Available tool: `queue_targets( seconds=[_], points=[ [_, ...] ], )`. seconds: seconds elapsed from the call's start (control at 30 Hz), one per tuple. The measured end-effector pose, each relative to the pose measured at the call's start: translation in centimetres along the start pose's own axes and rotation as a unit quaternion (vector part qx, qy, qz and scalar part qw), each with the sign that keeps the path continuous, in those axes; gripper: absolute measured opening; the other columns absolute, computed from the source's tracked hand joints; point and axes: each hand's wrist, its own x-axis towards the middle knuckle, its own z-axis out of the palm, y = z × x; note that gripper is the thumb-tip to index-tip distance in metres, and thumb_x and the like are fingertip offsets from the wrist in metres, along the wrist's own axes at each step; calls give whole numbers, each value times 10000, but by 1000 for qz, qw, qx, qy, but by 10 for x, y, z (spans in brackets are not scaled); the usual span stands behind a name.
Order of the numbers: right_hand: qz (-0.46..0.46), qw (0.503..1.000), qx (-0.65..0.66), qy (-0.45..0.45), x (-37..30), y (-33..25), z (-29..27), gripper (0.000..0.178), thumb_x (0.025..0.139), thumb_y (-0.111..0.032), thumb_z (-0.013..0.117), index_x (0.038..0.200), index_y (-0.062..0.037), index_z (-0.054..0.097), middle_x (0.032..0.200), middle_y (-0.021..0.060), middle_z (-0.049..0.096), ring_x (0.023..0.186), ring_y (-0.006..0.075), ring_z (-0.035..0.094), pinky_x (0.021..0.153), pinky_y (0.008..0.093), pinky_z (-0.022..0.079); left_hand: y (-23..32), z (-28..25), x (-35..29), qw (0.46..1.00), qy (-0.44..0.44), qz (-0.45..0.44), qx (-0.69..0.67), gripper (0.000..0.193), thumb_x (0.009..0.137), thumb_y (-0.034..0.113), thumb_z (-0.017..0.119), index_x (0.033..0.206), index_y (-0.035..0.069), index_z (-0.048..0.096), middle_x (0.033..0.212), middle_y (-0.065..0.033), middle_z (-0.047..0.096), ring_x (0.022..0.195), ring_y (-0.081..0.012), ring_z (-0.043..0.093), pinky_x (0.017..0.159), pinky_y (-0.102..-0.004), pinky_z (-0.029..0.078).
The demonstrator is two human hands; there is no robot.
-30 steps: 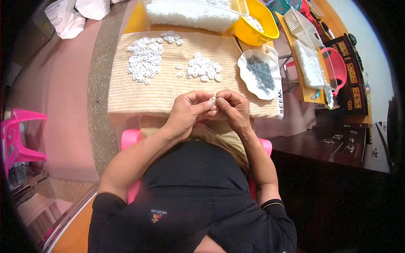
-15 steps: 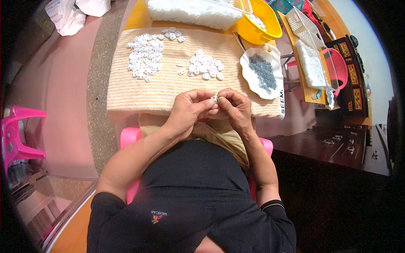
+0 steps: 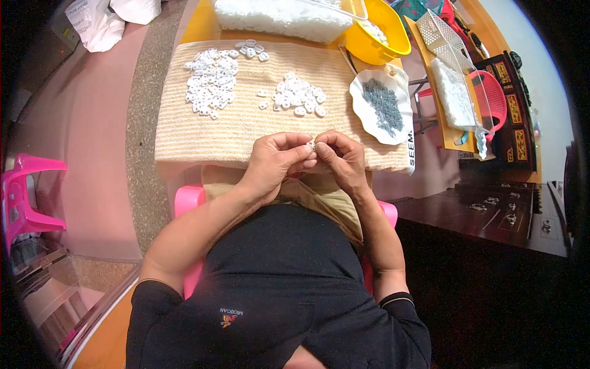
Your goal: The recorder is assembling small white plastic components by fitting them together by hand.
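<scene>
Just off the near edge of the towel-covered table, my two hands meet fingertip to fingertip. Between the thumb and fingers of my left hand (image 3: 278,158) is a small white plastic piece (image 3: 312,145), mostly hidden by the fingers. My right hand (image 3: 343,158) pinches at the same spot, its thumb and forefinger closed against the piece; whether it also holds something tiny cannot be made out. Beyond the hands, a heap of white oval plastic pieces with holes (image 3: 297,94) lies on the striped towel (image 3: 209,138). A larger pile of similar white pieces (image 3: 211,83) lies farther left.
Right of the heaps is a white scalloped dish (image 3: 362,117) holding many small grey screw-like bits. At the back stand a clear bin (image 3: 283,27) full of white pieces and a yellow basin (image 3: 384,52). A pink stool (image 3: 31,197) stands on the floor at left.
My fingertips have shifted very slightly around the white piece. The heaps, the dish and both forearms look the same.
</scene>
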Motion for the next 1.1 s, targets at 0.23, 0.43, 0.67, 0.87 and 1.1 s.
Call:
queue_targets(
  seconds=[0.23, 0.43, 0.67, 0.87, 1.1],
  points=[
    [6, 1000, -17, -19, 2, -3, 0, 122, 929, -109, 596, 906, 9, 613, 825, -17, 600, 745, 32, 524, 659, 178, 436, -2, 0, 0, 1000, 9, 4, 1, 160, 865, 34, 647, 1008, -30, 619, 877, -80, 665, 739, -108, 649, 666, -210, 554],
    [-18, 999, -36, -22, 2, 1, 1, 114, 922, -96, 601, 885, 10, 622, 828, -15, 605, 747, 40, 529, 665, 190, 447, -3, 2, -2, 1000, 18, 12, 22, 157, 858, 43, 659, 993, -29, 624, 853, -78, 667, 727, -106, 647, 655, -207, 546],
    [18, 999, 12, -27, 2, -2, -1, 105, 919, -78, 597, 908, 18, 641, 849, 1, 630, 786, 51, 553, 711, 198, 464, -5, 0, 0, 999, 9, 15, 33, 160, 864, 32, 642, 1011, -24, 613, 878, -93, 664, 753, -138, 658, 723, -259, 569],
    [23, 999, 30, -32, 1, -8, -1, 110, 924, -75, 586, 927, 20, 643, 857, 9, 636, 791, 56, 561, 715, 200, 464, -4, 0, 0, 1000, 2, 11, 25, 172, 868, 31, 638, 1026, -30, 606, 890, -95, 663, 770, -137, 655, 733, -261, 565],
    [13, 999, -11, -37, 3, -5, -5, 127, 931, -91, 582, 922, 21, 640, 846, 11, 637, 785, 55, 559, 710, 202, 462, -4, -1, 2, 1000, -4, 6, 22, 182, 867, 31, 639, 1033, -34, 606, 894, -93, 662, 774, -134, 652, 734, -259, 564]
  ],
)
